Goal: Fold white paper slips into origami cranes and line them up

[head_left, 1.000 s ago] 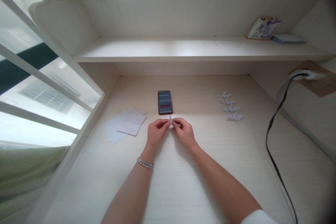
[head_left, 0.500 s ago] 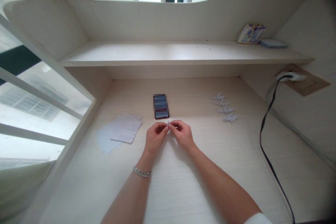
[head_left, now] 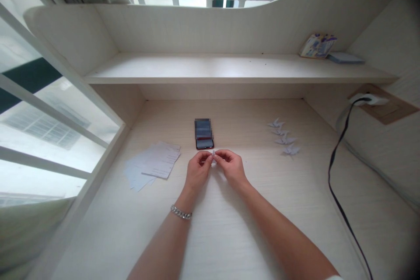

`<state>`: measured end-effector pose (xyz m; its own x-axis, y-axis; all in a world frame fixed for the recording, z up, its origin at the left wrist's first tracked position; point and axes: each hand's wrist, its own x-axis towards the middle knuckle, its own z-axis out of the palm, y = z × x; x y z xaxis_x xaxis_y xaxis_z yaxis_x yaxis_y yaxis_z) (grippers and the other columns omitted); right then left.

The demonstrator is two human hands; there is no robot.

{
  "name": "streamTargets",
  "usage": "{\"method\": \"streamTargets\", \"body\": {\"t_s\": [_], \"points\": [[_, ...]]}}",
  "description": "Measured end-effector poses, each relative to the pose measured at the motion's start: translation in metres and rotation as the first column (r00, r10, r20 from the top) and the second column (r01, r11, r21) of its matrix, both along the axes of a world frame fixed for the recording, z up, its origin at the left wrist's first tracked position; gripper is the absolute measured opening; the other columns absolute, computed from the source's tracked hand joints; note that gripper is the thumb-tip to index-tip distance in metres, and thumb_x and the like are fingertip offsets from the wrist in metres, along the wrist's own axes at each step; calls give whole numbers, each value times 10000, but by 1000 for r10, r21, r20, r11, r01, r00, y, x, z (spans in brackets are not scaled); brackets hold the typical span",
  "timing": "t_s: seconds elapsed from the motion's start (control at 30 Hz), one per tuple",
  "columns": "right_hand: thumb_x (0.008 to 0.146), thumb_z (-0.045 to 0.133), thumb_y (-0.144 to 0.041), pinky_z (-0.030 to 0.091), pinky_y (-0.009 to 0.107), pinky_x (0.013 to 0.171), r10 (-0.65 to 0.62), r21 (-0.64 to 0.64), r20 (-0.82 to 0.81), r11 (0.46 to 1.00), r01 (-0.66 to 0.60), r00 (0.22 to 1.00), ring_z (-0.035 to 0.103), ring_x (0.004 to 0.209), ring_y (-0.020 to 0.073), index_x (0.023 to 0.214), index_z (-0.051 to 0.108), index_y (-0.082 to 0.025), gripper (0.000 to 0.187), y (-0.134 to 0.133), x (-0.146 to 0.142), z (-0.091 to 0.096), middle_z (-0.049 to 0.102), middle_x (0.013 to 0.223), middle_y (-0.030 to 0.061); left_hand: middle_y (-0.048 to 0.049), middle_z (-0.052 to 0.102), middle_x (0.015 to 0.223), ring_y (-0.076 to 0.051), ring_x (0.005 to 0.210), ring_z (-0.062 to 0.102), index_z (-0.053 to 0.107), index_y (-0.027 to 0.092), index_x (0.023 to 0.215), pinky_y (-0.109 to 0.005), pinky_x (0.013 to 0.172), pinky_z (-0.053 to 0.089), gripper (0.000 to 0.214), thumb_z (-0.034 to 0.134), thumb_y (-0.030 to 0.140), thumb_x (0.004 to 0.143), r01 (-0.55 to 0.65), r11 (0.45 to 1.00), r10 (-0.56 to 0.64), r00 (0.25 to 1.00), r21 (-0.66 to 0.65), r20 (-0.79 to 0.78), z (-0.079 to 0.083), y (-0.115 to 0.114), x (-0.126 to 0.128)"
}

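Note:
Between my fingertips is a small folded piece of white paper (head_left: 214, 154), mostly covered by the fingers. My left hand (head_left: 198, 169) pinches it from the left, closed. From the other side my right hand (head_left: 231, 167) pinches it too, thumb and forefinger together. Just beyond the hands lies a phone (head_left: 204, 134) with its screen lit. Off to the right, several folded paper cranes (head_left: 285, 140) stand in a row on the desk. Loose sheets of paper (head_left: 160, 160), some with printed lines, overlap to the left.
A shelf (head_left: 216, 68) spans the back above the desk (head_left: 157, 236). On its right end sit a colourful packet (head_left: 317, 46) and a flat pale-blue item (head_left: 345, 57). A black cable (head_left: 332, 175) runs from the wall socket (head_left: 387, 107) down the right side. White rails (head_left: 55, 107) border the left.
The whole view has shifted slightly, so things sit a little farther right. Both hands keep their pinch on the folded paper with hardly any visible movement.

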<state>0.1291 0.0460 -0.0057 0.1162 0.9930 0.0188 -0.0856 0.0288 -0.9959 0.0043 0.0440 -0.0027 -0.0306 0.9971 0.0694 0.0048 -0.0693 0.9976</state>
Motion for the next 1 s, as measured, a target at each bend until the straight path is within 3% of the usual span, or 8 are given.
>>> {"method": "streamTargets", "body": {"t_s": [0.27,0.77,1.0], "points": [[654,715,-357,484,326,699,-2,-40,-20,999,1,1000,615,722,191,789,694,-177,226,0,-3,-7,690,791,60,-50,661,795,-152,716,589,651,147,830,-261,667,455,196,616,323,751,-13,1000,13,999,9,-32,1,1,-3],[671,697,-365,489,320,679,40,-12,37,999,-39,999,621,726,200,767,710,-182,207,2,0,-7,688,787,65,-42,653,798,-152,730,587,631,162,829,-248,657,452,172,580,318,779,-47,998,51,994,40,-99,0,-4,0],[673,698,-336,480,295,656,44,11,-15,999,-44,999,602,690,168,774,654,-181,190,0,-2,-6,664,756,41,-35,627,799,-148,744,571,604,168,833,-242,645,440,156,541,308,811,-47,996,56,988,70,-145,1,-5,1]]}}
